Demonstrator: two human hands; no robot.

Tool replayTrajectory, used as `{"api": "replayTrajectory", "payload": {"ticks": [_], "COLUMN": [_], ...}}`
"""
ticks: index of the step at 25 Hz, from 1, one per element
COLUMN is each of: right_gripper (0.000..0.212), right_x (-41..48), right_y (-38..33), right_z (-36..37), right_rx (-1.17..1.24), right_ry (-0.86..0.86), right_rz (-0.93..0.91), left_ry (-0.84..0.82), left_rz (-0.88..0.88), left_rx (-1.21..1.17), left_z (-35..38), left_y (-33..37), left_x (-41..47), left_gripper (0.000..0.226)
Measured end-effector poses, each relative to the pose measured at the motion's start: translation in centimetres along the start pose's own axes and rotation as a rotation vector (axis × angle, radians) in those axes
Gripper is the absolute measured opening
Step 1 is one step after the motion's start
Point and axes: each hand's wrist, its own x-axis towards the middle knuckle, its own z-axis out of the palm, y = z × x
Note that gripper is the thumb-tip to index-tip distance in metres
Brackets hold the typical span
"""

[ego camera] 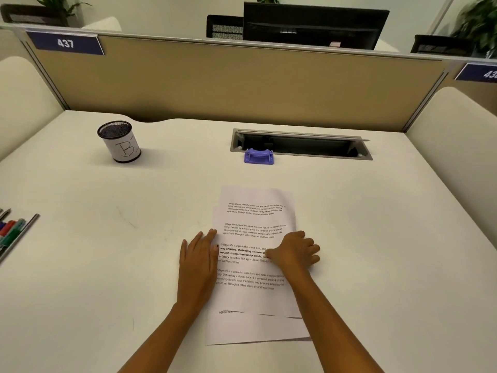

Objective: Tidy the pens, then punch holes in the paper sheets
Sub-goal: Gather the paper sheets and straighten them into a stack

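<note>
A loose stack of printed paper sheets [255, 219] lies in the middle of the white desk [107, 265], its edges not lined up. My left hand [197, 262] rests flat against the stack's left edge, fingers apart. My right hand [294, 251] presses on the right side of the top sheet with fingers curled, holding nothing. A purple hole punch [258, 156] sits beyond the sheets, apart from both hands. Several coloured pens [12, 231] lie at the far left edge of the desk. A black mesh pen cup [119, 141] labelled "B" stands at the back left, with no pens showing above its rim.
An open cable tray slot [301, 144] is set into the desk just behind the hole punch. A tan partition [215, 82] closes the back of the desk. Cream side panels stand left and right.
</note>
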Motion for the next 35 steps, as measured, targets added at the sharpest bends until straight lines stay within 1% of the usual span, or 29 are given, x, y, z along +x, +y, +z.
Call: {"api": "replayTrajectory", "payload": {"ticks": [2, 5, 8, 10, 13, 14, 16, 17, 18, 19, 21, 22, 24, 26, 28, 32, 35], "right_gripper": [0.067, 0.046, 0.041, 0.039, 0.032, 0.03, 0.027, 0.025, 0.024, 0.022, 0.021, 0.022, 0.021, 0.019, 0.016, 0.015, 0.016], "right_x": [0.1, 0.8, 1.0, 0.6, 0.0, -0.2, -0.8, -1.1, -1.5, -1.9, -2.6, -3.0, -3.9, -4.5, -4.9, -5.0, -5.1], "right_y": [0.3, 1.4, 2.8, 3.3, 3.4, 3.4, 3.1, 2.8, 2.4, 2.1, 1.3, 1.0, 0.6, 0.5, 0.6, 1.5, 1.6], "right_z": [-0.4, -1.1, -1.6, -2.0, -3.4, -4.0, -5.3, -6.0, -6.7, -7.4, -8.9, -9.6, -10.9, -11.4, -11.0, -9.0, -8.4], "right_rx": [0.129, 0.395, 0.64, 0.708, 0.826, 0.871, 0.948, 0.979, 1.008, 1.035, 1.074, 1.098, 1.173, 1.215, 1.231, 1.224, 1.206], "right_ry": [-0.049, -0.079, -0.108, -0.085, -0.062, -0.067, -0.08, -0.076, -0.06, -0.034, 0.046, 0.085, 0.142, 0.196, 0.214, 0.193, 0.184], "right_rz": [-0.023, -0.086, -0.247, -0.335, -0.41, -0.436, -0.492, -0.523, -0.553, -0.583, -0.644, -0.677, -0.732, -0.747, -0.72, -0.648, -0.642], "left_ry": [-0.002, -0.001, 0.008, 0.017, 0.086, 0.059, -0.058, -0.108, -0.129, -0.1, 0.078, 0.167, 0.284, 0.338, 0.363, 0.344, 0.33], "left_rz": [0.007, 0.014, -0.021, -0.118, -0.319, -0.375, -0.426, -0.399, -0.332, -0.258, -0.121, -0.064, 0.015, 0.055, 0.079, 0.05, 0.045], "left_rx": [0.007, 0.006, -0.067, -0.242, -0.515, -0.59, -0.773, -0.806, -0.769, -0.693, -0.591, -0.588, -0.651, -0.734, -0.76, -0.767, -0.749], "left_z": [0.0, 0.0, -0.1, -0.8, -2.5, -3.1, -4.5, -5.3, -6.2, -7.2, -9.3, -10.2, -11.8, -12.6, -12.7, -11.3, -10.7], "left_y": [-0.1, 0.0, 0.0, 0.7, 1.6, 1.6, 1.8, 2.1, 2.7, 3.6, 5.9, 7.1, 9.1, 10.5, 11.4, 11.4, 11.0], "left_x": [0.0, 0.0, 0.1, 0.4, 1.9, 2.7, 4.5, 5.4, 6.3, 6.9, 7.9, 8.2, 8.3, 7.9, 7.3, 5.8, 5.2], "left_gripper": [0.056, 0.057, 0.053, 0.048, 0.04, 0.042, 0.047, 0.046, 0.044, 0.039, 0.024, 0.018, 0.011, 0.011, 0.012, 0.021, 0.026]}}
